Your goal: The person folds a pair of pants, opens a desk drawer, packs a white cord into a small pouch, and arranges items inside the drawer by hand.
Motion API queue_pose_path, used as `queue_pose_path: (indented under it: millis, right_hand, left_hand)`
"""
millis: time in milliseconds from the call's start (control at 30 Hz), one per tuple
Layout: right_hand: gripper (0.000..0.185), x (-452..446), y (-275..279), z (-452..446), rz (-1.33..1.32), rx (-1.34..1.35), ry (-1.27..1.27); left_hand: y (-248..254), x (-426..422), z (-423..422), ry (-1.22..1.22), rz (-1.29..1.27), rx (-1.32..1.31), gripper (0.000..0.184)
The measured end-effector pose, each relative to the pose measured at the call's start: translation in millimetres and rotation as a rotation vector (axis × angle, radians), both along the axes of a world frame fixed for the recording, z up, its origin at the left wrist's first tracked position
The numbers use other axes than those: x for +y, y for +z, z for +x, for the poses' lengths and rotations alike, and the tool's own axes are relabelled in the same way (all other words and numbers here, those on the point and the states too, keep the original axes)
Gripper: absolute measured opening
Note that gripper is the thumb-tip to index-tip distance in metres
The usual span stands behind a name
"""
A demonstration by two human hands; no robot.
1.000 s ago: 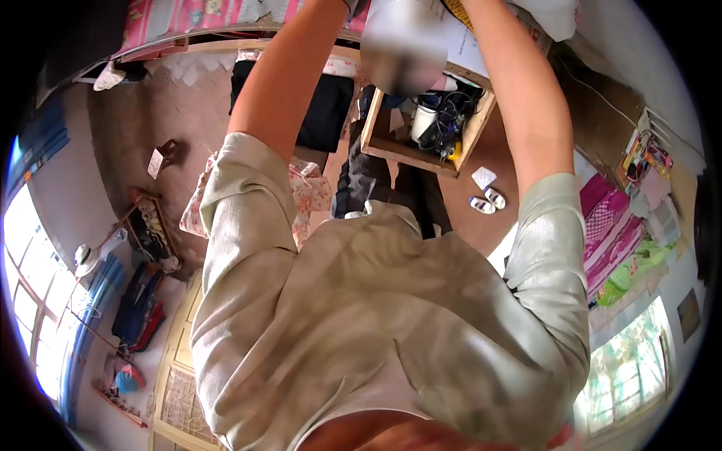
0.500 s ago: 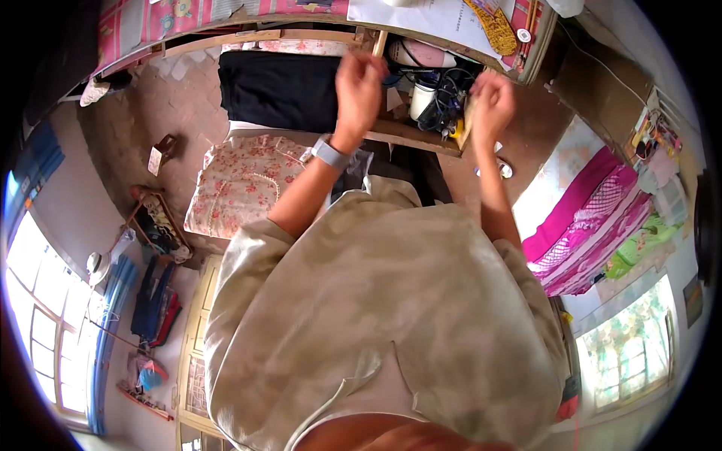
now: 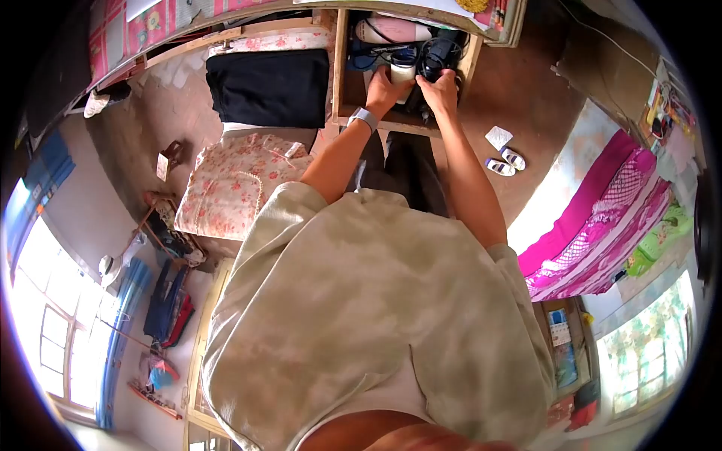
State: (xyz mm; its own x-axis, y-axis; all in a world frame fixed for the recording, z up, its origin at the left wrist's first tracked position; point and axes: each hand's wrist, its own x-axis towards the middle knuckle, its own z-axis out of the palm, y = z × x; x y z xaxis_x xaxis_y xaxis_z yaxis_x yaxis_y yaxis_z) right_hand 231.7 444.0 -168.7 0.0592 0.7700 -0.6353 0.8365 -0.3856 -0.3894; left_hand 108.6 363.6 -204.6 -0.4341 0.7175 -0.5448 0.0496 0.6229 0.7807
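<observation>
An open wooden drawer [image 3: 472,68] juts out from the table in front of me. Inside it, my left hand [image 3: 385,93] has its fingers around a white cylindrical container [image 3: 403,71] with a dark top. Beside it my right hand [image 3: 441,93] is closed at a black corded item [image 3: 438,54], whose exact kind I cannot make out; the fingertips are partly hidden. Behind both hands lies a pink rounded object [image 3: 391,31], with dark cords near it.
Left of the drawer, folded black cloth [image 3: 268,89] and a floral cushion [image 3: 233,184] lie on a seat. White slippers [image 3: 505,162] are on the floor at right, near a bed with a magenta cover [image 3: 579,218]. The tabletop edge [image 3: 421,16] overhangs the drawer's back.
Both hands have moved from near the drawer's sides down into it, closer together, onto the white container and the black corded item. The view has shifted, and the slippers now show fully.
</observation>
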Motion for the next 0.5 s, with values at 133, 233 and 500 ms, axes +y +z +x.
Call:
queue_pose_path:
  millis: [133,233,500]
  right_hand:
    - [0.065,-6,-27,16,0.048,0.116,-0.009]
    - [0.062,-8,-21,16,0.051,0.213,-0.07]
    - [0.056,-13,-34,23,0.05,0.35,-0.136]
  left_hand:
    - [10,-4,0,-0.075,-0.012,0.056,0.067]
    - [31,-11,-6,-0.111,-0.017,0.104,0.064]
    - [83,-18,-42,-0.163,0.068,-0.045,0.048]
